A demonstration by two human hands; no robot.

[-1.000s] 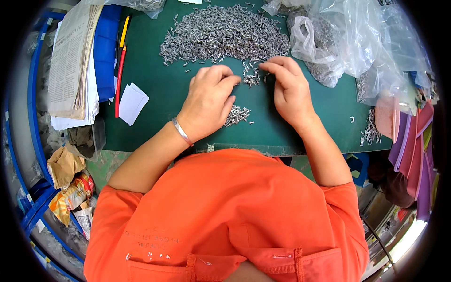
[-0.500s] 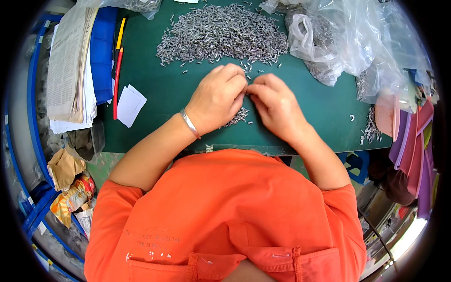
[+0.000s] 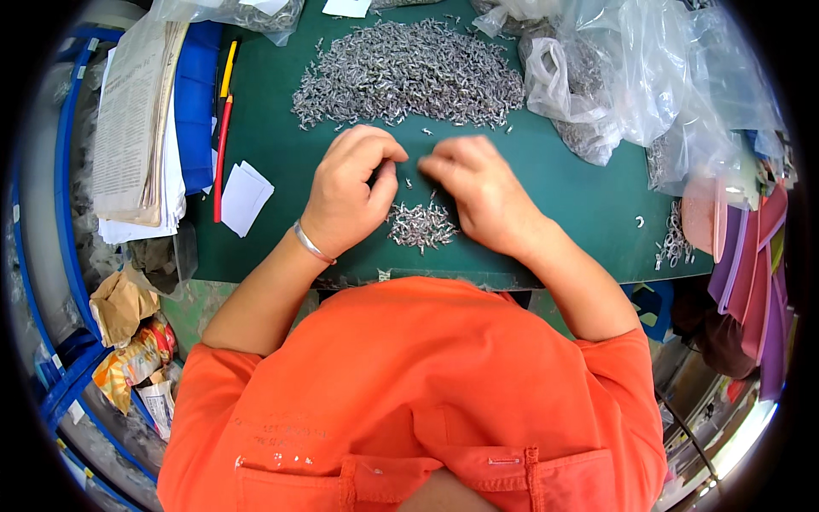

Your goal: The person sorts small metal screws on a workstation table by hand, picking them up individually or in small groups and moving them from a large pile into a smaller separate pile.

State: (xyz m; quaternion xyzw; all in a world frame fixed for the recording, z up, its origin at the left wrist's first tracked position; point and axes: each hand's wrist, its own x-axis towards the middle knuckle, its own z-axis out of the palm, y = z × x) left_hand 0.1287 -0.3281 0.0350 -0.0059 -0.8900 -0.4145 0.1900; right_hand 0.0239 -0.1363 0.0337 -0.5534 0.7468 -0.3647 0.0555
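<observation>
My left hand (image 3: 348,189), with a silver bangle at its wrist, is raised over the green tabletop. Its fingers curl, a gap shows between thumb and forefinger, and nothing is visible in them. Opposite it, my right hand (image 3: 486,192) is bent at the fingers; motion smears its fingertips, so anything in them cannot be made out. A small pile of tiny silvery metal parts (image 3: 422,227) lies between and just below the hands. One loose metal part (image 3: 409,183) shows between them. Beyond the hands spreads a large heap of similar metal parts (image 3: 409,72).
Clear plastic bags (image 3: 644,77) holding metal parts crowd the far right. Metal hooks or rings (image 3: 676,239) lie near the right edge. At left are a newspaper stack (image 3: 136,128), a blue bin (image 3: 198,102), a red pen (image 3: 222,162), a yellow pen (image 3: 229,68) and white paper slips (image 3: 246,198).
My hands have parted: the left moved left and slightly toward me, the right a little left. The small pile beneath them now shows fully. The view shifted slightly.
</observation>
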